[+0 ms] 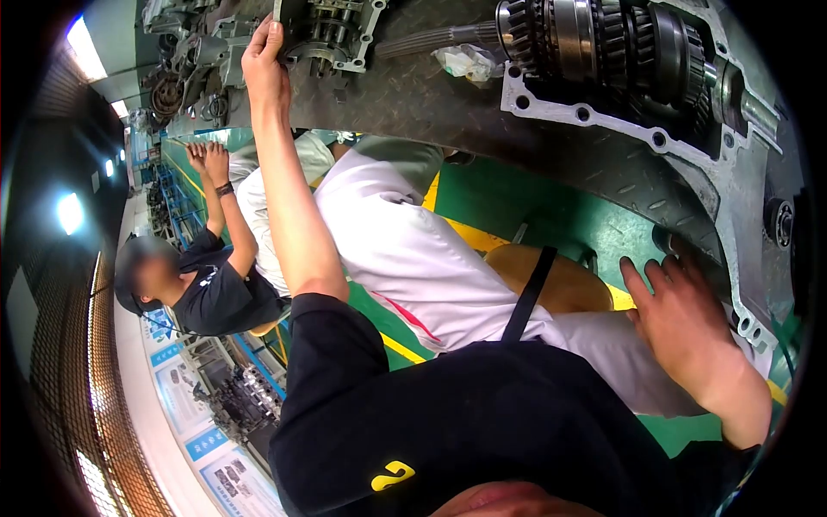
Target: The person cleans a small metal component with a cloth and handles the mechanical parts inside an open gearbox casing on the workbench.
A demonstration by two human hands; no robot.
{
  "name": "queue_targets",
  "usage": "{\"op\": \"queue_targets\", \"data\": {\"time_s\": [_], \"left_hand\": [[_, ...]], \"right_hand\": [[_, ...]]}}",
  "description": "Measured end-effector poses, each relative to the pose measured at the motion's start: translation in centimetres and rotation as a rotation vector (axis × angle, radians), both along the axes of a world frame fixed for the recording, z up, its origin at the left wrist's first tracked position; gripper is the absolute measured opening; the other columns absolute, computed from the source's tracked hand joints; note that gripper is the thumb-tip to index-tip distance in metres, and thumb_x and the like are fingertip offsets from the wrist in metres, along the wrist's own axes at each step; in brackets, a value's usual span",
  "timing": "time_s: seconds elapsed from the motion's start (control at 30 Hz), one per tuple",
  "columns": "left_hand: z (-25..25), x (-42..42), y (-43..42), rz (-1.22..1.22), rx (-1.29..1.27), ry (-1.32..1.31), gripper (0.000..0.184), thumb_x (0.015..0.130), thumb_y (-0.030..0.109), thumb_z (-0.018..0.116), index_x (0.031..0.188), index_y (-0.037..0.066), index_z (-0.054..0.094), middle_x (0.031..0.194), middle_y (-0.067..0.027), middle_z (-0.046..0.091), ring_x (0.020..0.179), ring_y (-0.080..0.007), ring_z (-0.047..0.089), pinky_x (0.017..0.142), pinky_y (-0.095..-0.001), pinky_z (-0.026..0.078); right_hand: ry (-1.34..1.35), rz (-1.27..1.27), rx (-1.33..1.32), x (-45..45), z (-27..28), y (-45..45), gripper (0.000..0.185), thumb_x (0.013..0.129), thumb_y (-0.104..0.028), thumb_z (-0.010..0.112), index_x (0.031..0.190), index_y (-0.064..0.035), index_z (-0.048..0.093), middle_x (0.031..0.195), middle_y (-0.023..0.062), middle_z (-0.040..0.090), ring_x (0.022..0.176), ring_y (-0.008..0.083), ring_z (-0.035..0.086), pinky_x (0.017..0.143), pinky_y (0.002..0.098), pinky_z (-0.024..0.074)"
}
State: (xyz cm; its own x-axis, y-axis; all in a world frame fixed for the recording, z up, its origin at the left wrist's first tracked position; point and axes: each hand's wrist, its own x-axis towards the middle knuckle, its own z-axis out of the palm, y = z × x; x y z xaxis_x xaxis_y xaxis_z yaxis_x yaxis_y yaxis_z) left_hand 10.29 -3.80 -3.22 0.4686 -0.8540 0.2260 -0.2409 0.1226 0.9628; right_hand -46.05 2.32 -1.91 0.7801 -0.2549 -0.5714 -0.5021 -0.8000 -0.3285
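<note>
My left hand [265, 65] reaches to the top of the view, its fingers closed. A thin pale strip [277, 9] shows at the fingertips, cut off by the frame edge; I cannot make out what it is. Just right of that hand lies an opened metal housing [349, 62] with small shafts inside. My right hand [680, 323] has its fingers spread and holds nothing, below the bench edge and beside a large gearbox housing [616, 125]. A row of gears [603, 39] on a shaft sits in that housing.
On the dark metal bench [405, 103] lie a splined shaft [439, 37], a crumpled plastic bag [469, 62] and more metal parts [185, 60] at left. A bearing [780, 222] is far right. A stool [547, 276] stands below; another person [220, 289] sits at left, hands raised.
</note>
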Motion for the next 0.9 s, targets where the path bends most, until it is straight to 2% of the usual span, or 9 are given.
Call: {"op": "queue_targets", "data": {"time_s": [0.17,0.23,0.47,0.53,0.77,0.9], "left_hand": [[-0.5,1.5,0.0,0.043,0.04,0.016,0.044,0.093,0.019,0.071,0.126,-0.008,0.061,0.12,-0.012,0.066,0.112,-0.0165,0.059,0.101,-0.0279,0.042],[-0.4,1.4,-0.1,0.028,0.019,-0.074,0.043,0.093,0.02,0.071,0.124,-0.009,0.061,0.118,-0.0115,0.067,0.11,-0.0159,0.059,0.1,-0.027,0.042],[-0.2,1.0,0.1,0.054,0.047,-0.004,0.042,0.094,0.02,0.07,0.123,-0.009,0.062,0.117,-0.0108,0.067,0.109,-0.0161,0.059,0.1,-0.0274,0.042],[0.3,0.3,0.0,0.089,0.05,-0.066,0.042,0.094,0.02,0.07,0.124,-0.008,0.062,0.118,-0.0108,0.067,0.109,-0.0153,0.059,0.099,-0.0268,0.042],[0.6,-0.1,0.1,0.034,0.05,-0.07,0.042,0.094,0.019,0.069,0.126,-0.008,0.061,0.118,-0.0112,0.067,0.11,-0.0145,0.06,0.099,-0.0269,0.043],[0.7,-0.4,0.5,0.055,0.073,0.058,0.041,0.093,0.017,0.07,0.125,-0.007,0.061,0.116,-0.0113,0.068,0.108,-0.0164,0.062,0.098,-0.0282,0.045]], "right_hand": [[-0.015,-0.015,-0.003,0.0,-0.1,-0.1,0.05,0.093,-0.023,0.059,0.138,-0.0048,0.049,0.116,0.0146,0.063,0.118,0.0304,0.056,0.114,0.0457,0.0325],[-0.025,-0.022,0.001,-0.1,-0.2,0.0,0.049,0.093,-0.022,0.058,0.138,-0.0052,0.049,0.116,0.0145,0.063,0.119,0.0304,0.055,0.115,0.0458,0.0321],[-0.021,-0.022,-0.004,0.0,-0.4,0.1,0.049,0.093,-0.023,0.059,0.138,-0.0056,0.049,0.117,0.014,0.063,0.119,0.0298,0.056,0.114,0.0451,0.0325],[0.01,-0.023,0.004,0.2,-0.2,0.1,0.05,0.093,-0.023,0.06,0.138,-0.0056,0.049,0.117,0.0139,0.063,0.119,0.0297,0.056,0.114,0.0449,0.0332],[-0.01,-0.018,-0.009,0.1,-0.3,0.1,0.05,0.092,-0.022,0.061,0.137,-0.0046,0.048,0.117,0.0141,0.063,0.119,0.0298,0.056,0.113,0.0447,0.0339],[-0.01,-0.013,-0.018,0.1,-0.1,0.0,0.051,0.092,-0.022,0.061,0.137,-0.0042,0.048,0.116,0.014,0.063,0.117,0.0294,0.056,0.113,0.0441,0.0345]]}}
